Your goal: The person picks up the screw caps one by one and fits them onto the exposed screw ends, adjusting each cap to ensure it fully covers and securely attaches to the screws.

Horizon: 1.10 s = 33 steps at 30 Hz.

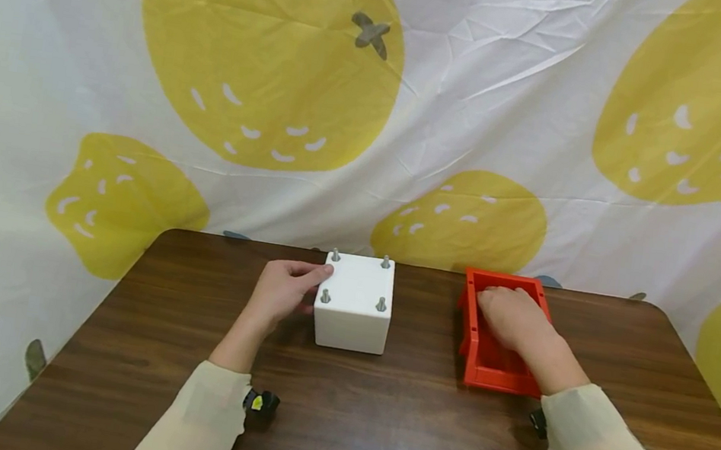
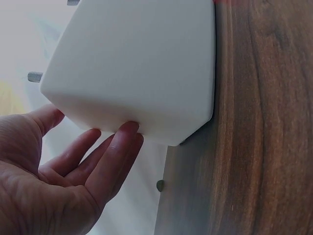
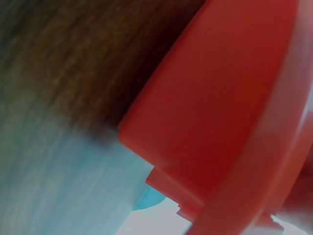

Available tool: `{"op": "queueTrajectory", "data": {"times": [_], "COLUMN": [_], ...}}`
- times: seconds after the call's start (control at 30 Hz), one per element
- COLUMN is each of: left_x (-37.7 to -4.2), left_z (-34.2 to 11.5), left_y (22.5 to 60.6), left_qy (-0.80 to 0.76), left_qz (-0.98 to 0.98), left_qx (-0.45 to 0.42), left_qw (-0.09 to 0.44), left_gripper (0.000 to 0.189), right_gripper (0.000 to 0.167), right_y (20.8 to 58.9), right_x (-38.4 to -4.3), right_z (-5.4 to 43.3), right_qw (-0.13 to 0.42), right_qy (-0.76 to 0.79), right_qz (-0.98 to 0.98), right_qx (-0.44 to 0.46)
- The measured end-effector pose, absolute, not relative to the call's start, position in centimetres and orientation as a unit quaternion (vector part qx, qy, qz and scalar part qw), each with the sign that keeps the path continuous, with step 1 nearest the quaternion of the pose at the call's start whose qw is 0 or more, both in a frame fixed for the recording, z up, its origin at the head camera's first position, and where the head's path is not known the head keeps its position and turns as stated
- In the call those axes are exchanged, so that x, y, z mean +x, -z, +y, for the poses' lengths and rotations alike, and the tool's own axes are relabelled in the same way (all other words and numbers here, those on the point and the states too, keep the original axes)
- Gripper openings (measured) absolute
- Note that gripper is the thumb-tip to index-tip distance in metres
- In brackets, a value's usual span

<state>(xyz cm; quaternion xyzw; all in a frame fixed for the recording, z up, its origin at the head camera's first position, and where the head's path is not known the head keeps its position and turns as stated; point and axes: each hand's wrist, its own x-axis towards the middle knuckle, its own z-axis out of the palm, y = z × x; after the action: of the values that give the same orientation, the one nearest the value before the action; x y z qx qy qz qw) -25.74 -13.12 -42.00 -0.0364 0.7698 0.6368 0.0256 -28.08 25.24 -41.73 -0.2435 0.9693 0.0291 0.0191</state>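
A white block [image 1: 357, 286] stands on the table with threaded metal studs [image 1: 381, 304] sticking up near its top corners. My left hand [image 1: 285, 287] holds it from the left, thumb over the top edge. In the left wrist view, the fingertips [image 2: 128, 128] rest against the block's side. Farther right, my right hand [image 1: 514, 316] reaches down into a red plastic bin [image 1: 498, 380]. Its fingers are hidden inside, and I cannot tell what they hold. The bin's red wall [image 3: 205, 98] fills much of the right wrist view.
The dark wood table [image 1: 372, 434] ends just behind the block and bin. Behind it hangs a white cloth [image 1: 507, 69] with large yellow fruit prints. Dark wrist devices [image 1: 262, 402] sit under both cuffs.
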Motion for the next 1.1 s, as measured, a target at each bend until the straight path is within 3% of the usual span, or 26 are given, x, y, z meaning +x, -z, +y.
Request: {"op": "queueTrajectory", "data": {"times": [1.1], "left_x": [-25.8], "left_z": [-13.22], "left_y": [41.88], "left_qy": [-0.634], "left_qz": [0.771], "left_qx": [-0.041], "left_qw": [0.037], "left_gripper": [0.038], "right_gripper": [0.015], "right_y": [42.04], "right_x": [-27.79], "right_z": [25.71], "right_qw": [0.012], "right_qy": [-0.009], "right_qz": [0.972], "right_qx": [-0.234]}}
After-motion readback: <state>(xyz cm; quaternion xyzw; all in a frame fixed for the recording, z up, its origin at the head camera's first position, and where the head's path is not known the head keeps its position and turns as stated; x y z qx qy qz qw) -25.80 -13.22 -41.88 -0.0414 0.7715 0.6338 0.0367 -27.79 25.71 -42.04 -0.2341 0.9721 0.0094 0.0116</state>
